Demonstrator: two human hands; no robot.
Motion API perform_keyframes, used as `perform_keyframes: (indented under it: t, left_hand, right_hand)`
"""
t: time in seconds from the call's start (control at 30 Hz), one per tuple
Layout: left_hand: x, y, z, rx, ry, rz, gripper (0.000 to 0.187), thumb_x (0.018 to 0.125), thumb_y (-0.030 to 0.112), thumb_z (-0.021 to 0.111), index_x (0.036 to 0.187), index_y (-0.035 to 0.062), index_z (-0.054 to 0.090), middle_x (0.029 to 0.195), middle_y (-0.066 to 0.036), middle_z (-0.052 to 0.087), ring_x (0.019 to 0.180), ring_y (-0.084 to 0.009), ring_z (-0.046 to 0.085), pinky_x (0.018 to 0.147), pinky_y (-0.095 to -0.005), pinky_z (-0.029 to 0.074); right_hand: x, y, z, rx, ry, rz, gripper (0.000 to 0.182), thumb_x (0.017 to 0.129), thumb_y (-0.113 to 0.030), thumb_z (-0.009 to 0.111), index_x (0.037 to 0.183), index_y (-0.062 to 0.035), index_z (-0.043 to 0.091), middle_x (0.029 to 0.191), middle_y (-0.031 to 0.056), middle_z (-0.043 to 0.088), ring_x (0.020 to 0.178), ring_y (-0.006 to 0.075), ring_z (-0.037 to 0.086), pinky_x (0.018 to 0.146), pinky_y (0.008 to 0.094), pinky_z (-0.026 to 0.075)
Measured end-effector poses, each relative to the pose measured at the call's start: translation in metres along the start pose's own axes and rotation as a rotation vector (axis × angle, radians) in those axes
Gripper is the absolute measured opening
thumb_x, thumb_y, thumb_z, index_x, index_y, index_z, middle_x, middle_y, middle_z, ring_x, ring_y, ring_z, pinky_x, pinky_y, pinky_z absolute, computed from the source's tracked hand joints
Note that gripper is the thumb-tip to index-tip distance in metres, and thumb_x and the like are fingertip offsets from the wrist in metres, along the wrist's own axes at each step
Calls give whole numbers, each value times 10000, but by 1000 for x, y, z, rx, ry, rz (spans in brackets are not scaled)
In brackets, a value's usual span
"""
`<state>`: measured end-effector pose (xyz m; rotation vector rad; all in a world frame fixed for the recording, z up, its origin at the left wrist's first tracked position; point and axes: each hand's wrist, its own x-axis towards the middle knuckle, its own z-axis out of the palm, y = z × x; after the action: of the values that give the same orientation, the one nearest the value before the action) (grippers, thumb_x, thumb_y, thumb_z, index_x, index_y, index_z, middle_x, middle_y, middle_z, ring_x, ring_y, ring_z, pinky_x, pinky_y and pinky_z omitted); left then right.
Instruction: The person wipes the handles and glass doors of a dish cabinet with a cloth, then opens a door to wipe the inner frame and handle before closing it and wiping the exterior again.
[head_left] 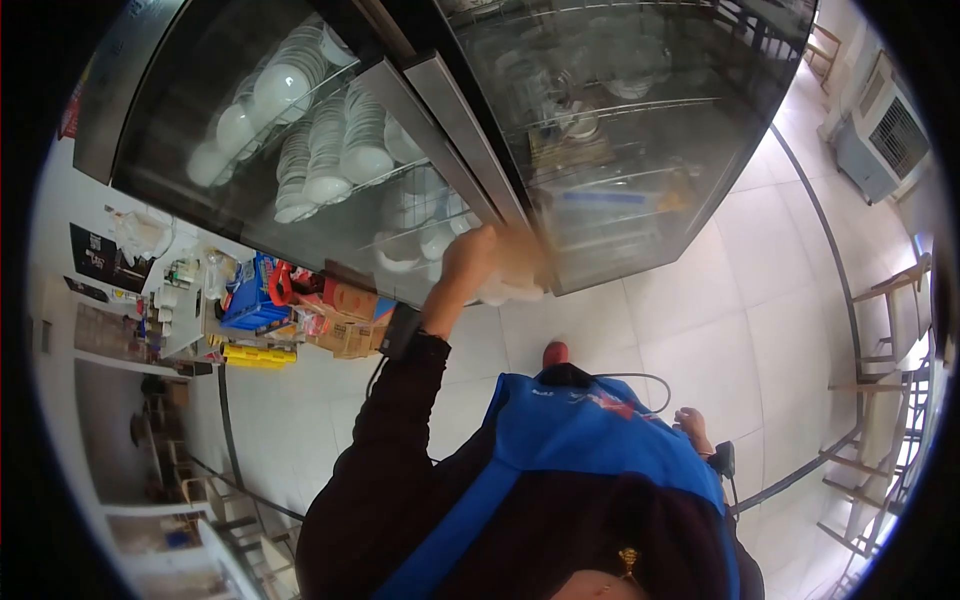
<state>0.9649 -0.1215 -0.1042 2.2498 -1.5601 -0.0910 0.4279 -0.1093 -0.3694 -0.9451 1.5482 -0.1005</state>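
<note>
My left hand [475, 262] is raised to the lower edge of a tall glass-doored cabinet [440, 110], where its two metal door frames meet. Its fingers are closed on a pale, whitish cloth [512, 288], which is smeared by motion and pressed near the door edge. Behind the left glass door, stacks of white bowls [330, 165] stand on wire racks. The right door shows blurred shelves with a few items and reflections. My right hand [692, 428] hangs low at my side, away from the cabinet, loosely open with nothing visible in it.
Left of the cabinet are a blue crate [254, 295], cardboard boxes [350, 318] and a yellow item [260, 356]. An air cooler [880, 135] stands at the far right, with wooden chairs [890, 340] along that side. Pale tiles [690, 320] cover the floor.
</note>
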Motion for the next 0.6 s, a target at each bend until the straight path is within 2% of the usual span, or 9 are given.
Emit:
perform_keyframes:
  t: [0.03,0.07,0.2,0.3,0.33,0.37,0.47,0.53,0.6]
  left_hand:
    - [-2,-9,-6,29,-146,-92,197,786,230,556,904,72,554,857,-152,600,808,-357,579,669,-433,461]
    - [-3,-9,-18,28,-144,-103,197,786,230,556,904,72,554,857,-152,600,808,-357,579,669,-433,461]
    - [9,-6,-83,-223,503,24,178,790,192,598,877,44,549,806,-152,617,740,-325,604,629,-390,464]
    - [20,48,-146,-348,710,29,202,768,154,649,878,25,539,792,-124,592,682,-273,576,600,-370,433]
    - [25,55,-152,-343,762,42,215,759,146,663,885,23,540,797,-119,578,683,-260,564,607,-369,422]
    - [33,53,-146,-351,752,29,215,759,146,663,885,23,540,797,-119,578,683,-260,564,607,-369,422]
    - [54,49,-120,-296,830,135,184,790,121,614,921,12,544,823,-99,568,732,-211,548,689,-316,436]
    - [56,31,-81,-256,897,152,175,772,87,624,866,-4,507,807,-159,524,731,-331,529,662,-381,406]
    - [50,10,-45,-196,862,118,171,772,66,602,867,-13,484,806,-179,524,730,-371,517,658,-403,409]
  right_hand:
    - [-1,1,-5,-82,-23,-18,436,783,-184,585,1147,33,482,888,144,601,713,232,619,553,350,502]
    - [-2,2,-10,-163,-47,-37,428,783,-185,587,1140,29,490,879,136,596,704,227,612,548,353,500]
    - [-6,5,-22,-183,-82,-24,405,786,-188,591,1120,26,506,849,125,587,687,222,599,540,353,497]
    - [0,5,-27,-264,-83,-40,392,790,-197,597,1103,26,518,809,117,579,658,213,586,538,352,497]
    - [20,21,-30,-330,-122,-163,397,795,-206,597,1107,26,515,818,122,585,666,215,592,538,350,497]
    - [11,16,-31,-394,-161,-282,402,799,-214,596,1111,25,512,827,127,591,674,218,597,538,349,498]
    - [15,-7,-22,-157,-81,-44,437,814,-231,575,1157,22,477,911,142,604,737,241,619,573,347,504]
    - [10,-22,-11,-83,-63,-13,451,818,-237,568,1172,23,464,925,133,604,747,237,620,589,342,503]
    - [5,-33,-3,-68,-26,-39,452,815,-241,567,1172,19,467,911,120,605,754,227,620,596,340,502]
